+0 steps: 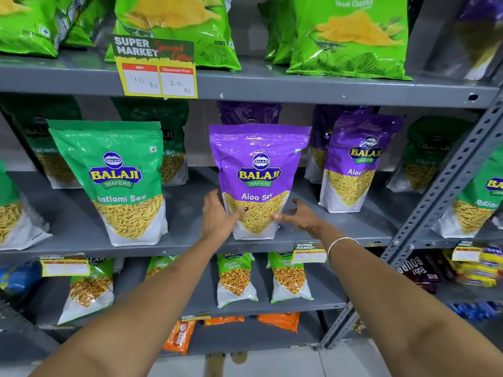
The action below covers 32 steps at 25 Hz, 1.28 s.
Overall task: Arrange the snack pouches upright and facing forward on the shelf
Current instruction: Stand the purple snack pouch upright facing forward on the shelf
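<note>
A purple Aloo Sev pouch [258, 170] stands upright, label forward, at the front of the grey middle shelf [190, 210]. My left hand [217, 216] lies against its lower left side with the thumb on the front. My right hand [299, 217] touches its lower right corner with fingers spread. To the left a green Ratlami Sev pouch [117, 180] stands upright, leaning slightly. A second purple pouch [356, 161] stands to the right, further back. More green and purple pouches stand behind them in shadow.
Large green chip bags [348, 36] fill the shelf above, with a price tag [158, 69] on its edge. Chana Garam pouches [235, 278] sit on the shelf below, orange packets [179, 336] lower still. A perforated grey upright [446, 186] borders the right, with biscuit packs [476, 270] beyond.
</note>
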Each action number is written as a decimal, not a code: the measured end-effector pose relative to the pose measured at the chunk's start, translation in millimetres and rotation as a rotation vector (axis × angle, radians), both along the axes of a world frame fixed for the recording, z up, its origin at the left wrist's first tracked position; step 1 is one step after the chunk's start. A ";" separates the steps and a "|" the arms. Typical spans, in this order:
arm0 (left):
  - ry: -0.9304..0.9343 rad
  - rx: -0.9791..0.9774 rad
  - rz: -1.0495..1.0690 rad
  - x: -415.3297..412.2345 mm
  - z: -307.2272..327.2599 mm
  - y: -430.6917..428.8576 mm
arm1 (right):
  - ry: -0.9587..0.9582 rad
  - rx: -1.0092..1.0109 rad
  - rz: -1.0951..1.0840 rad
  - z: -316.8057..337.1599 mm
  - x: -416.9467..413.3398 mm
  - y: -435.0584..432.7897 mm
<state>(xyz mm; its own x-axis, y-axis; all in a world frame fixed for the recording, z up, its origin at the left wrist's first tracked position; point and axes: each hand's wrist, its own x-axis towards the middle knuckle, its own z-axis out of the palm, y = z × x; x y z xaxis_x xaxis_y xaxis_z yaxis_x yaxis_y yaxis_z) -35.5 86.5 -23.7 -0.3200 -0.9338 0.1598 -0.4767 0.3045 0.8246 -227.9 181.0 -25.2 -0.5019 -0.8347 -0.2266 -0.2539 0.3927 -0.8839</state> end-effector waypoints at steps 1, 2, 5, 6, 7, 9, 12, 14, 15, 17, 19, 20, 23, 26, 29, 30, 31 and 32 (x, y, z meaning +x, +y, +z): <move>-0.037 -0.215 0.055 1.5 -1.4 8.3 | 0.026 0.028 -0.037 -1.4 -9.5 4.9; -0.071 -0.419 0.070 0.4 -3.3 18.7 | 0.057 0.029 -0.087 -2.6 -21.0 11.1; -0.166 -0.711 -0.088 -27.9 -9.5 53.0 | 0.163 0.028 -0.246 -2.7 -66.7 37.3; -0.179 -0.718 -0.155 -43.8 -10.6 61.6 | 0.199 0.037 -0.293 -1.9 -86.0 46.1; -0.174 -0.709 -0.212 -61.1 -10.4 67.2 | 0.225 0.037 -0.333 -1.9 -105.6 53.7; -0.163 -0.653 -0.302 -103.7 -8.8 72.6 | 0.234 -0.003 -0.385 -2.1 -150.4 65.5; -0.104 -0.365 -0.340 -173.1 -9.0 73.5 | 0.182 -0.039 -0.427 -6.5 -207.1 69.5; -0.023 -0.074 -0.273 -221.7 -4.7 67.0 | 0.078 -0.126 -0.394 -13.7 -235.3 61.7; -0.007 0.050 -0.237 -240.6 -2.6 59.9 | 0.019 -0.172 -0.384 -17.2 -242.5 55.1; -0.014 0.215 -0.219 -269.8 -2.4 45.1 | -0.096 -0.228 -0.369 -24.7 -251.6 43.2; -0.010 0.305 -0.234 -287.0 -7.3 38.7 | -0.231 -0.267 -0.336 -33.7 -256.9 35.2; 0.001 0.344 -0.220 -291.2 -10.4 39.3 | -0.258 -0.266 -0.310 -37.5 -258.5 33.1; 0.054 0.394 -0.130 -299.7 -19.8 41.8 | -0.218 -0.215 -0.245 -39.1 -261.1 33.5; 0.089 0.359 -0.079 -300.8 -23.8 47.7 | -0.219 -0.237 -0.232 -34.5 -257.2 39.0; 0.092 0.344 -0.079 -290.8 -24.8 61.8 | -0.283 -0.276 -0.195 -28.0 -244.8 54.5; 0.089 0.339 -0.086 -286.5 -25.5 67.4 | -0.316 -0.284 -0.167 -26.1 -241.1 60.7; 0.082 0.331 -0.095 -281.7 -26.5 73.3 | -0.345 -0.283 -0.143 -23.6 -236.9 67.9; 0.069 0.322 -0.103 -276.9 -27.0 79.0 | -0.364 -0.275 -0.126 -21.2 -233.1 74.5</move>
<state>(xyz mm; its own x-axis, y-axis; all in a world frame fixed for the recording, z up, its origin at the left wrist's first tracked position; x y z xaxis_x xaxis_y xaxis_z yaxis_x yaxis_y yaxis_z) -312.4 165.5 -50.7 -0.4137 -0.9034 -0.1129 -0.3965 0.0671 0.9156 -461.0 255.5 -46.4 -0.5323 -0.8259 -0.1856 0.1260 0.1395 -0.9822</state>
